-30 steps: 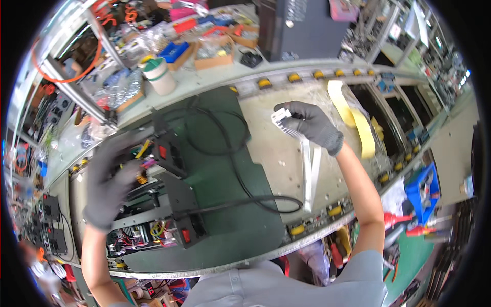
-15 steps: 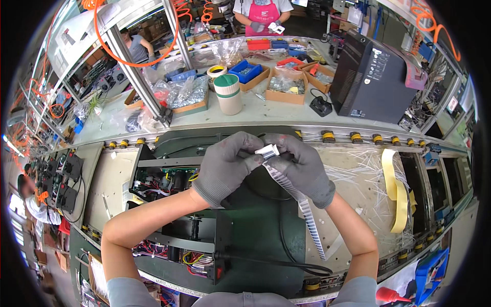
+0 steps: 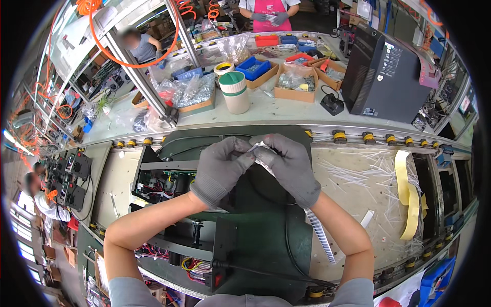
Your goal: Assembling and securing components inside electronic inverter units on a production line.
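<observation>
My left hand [image 3: 221, 171], in a grey glove, is closed, with thumb and forefinger pinching the upper end of a long label strip [image 3: 320, 236]. Touching it from the other side, my right hand [image 3: 292, 171], gloved alike, also grips that end. The strip is whitish with dark crosswise bands. Its middle passes out of sight behind my right hand and wrist, and its tail hangs past the forearm. Below my hands lies a dark green panel [image 3: 266, 245]. On its left stands an open black metal chassis [image 3: 176, 238] with coloured wires and a black cable [image 3: 255, 268].
A crumpled yellow strip [image 3: 406, 199] and scattered thin white strips [image 3: 353, 166] lie at right. Behind the roller rail [image 3: 340, 137] are a lidded cup [image 3: 235, 94], boxes of small parts [image 3: 295, 84] and a black computer case [image 3: 381, 77]. A co-worker in a pink apron [image 3: 268, 18] stands beyond.
My fingers have closed further over the strip's end, leaving less of it showing. My right hand now covers its middle. The view has shifted slightly, and the co-worker's hands have moved.
</observation>
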